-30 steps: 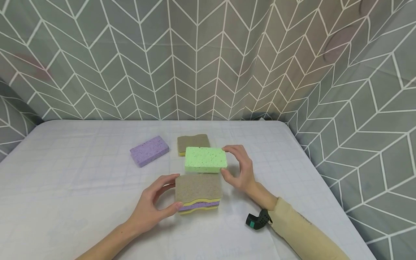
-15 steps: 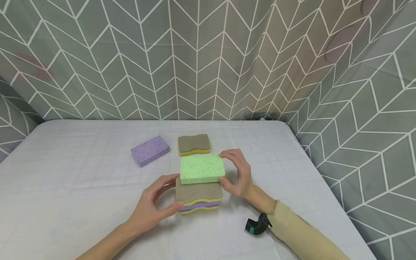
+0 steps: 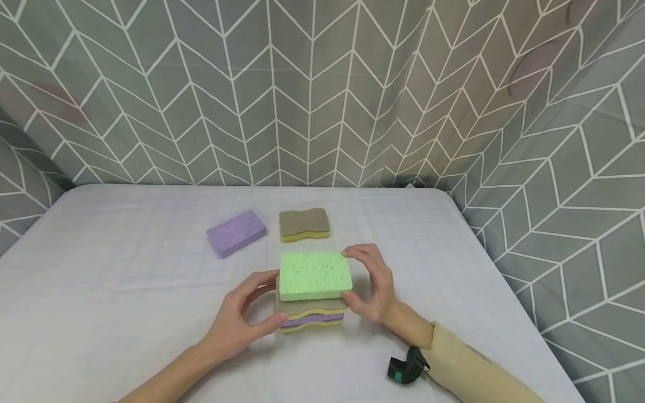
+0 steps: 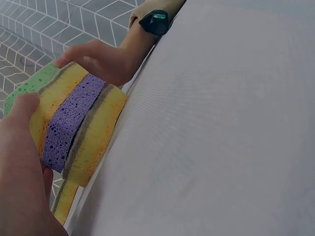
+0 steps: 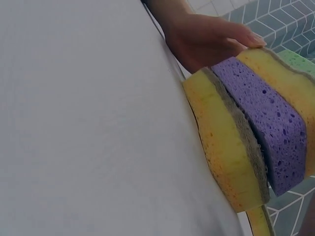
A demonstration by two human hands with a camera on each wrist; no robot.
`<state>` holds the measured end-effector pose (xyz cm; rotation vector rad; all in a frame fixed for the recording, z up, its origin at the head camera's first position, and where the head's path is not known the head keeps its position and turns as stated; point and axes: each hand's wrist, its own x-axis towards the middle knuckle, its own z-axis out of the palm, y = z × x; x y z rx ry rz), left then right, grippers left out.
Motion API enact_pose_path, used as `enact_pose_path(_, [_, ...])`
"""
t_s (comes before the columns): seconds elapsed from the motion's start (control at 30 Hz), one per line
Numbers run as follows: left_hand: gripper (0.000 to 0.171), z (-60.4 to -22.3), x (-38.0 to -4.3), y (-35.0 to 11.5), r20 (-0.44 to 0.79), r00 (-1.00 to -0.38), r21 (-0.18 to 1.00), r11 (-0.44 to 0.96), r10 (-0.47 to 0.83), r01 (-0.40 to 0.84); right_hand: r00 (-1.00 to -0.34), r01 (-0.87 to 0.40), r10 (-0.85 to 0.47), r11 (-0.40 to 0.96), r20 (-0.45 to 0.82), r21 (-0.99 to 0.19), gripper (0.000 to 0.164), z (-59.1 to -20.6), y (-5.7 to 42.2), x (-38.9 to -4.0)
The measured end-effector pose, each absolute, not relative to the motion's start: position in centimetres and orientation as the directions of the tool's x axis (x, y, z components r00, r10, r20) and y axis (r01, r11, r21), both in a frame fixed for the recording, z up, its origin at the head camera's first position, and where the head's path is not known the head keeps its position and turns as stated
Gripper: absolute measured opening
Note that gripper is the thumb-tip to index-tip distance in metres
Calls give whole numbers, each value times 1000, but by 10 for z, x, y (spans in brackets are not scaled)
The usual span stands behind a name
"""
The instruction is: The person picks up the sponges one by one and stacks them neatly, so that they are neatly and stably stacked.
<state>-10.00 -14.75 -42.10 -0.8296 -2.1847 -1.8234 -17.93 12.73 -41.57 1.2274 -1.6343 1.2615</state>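
Note:
My right hand [image 3: 374,286] pinches the right end of a light green sponge [image 3: 315,275], thumb at the front and fingers at the back. The green sponge is over a stack of sponges; whether it touches the top one is unclear. In the stack, a purple sponge [image 4: 74,123] lies between an upper yellow sponge [image 5: 283,83] and a lower yellow sponge [image 5: 224,140], both with tan scouring sides. My left hand [image 3: 242,316] holds the left end of the stack, its thumb at the front corner and fingers at the back.
Behind the stack lies a loose tan-topped yellow sponge [image 3: 304,223], with a loose purple sponge [image 3: 237,232] to its left. A white cloth covers the table [image 3: 126,280]. Patterned grey curtains [image 3: 302,95] stand behind and at the sides. A black wrist camera [image 3: 407,366] hangs at the right sleeve.
My right hand has brought the green sponge toward me, from behind the stack to over its top. The left hand has kept its hold on the stack.

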Motion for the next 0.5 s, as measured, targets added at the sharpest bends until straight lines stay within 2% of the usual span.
enact_pose_path(0.5, [68, -421, -99, -147, 472, -827, 850, 90, 305, 519, -283, -958, -278, 43, 918, -282, 61, -415, 126, -166])
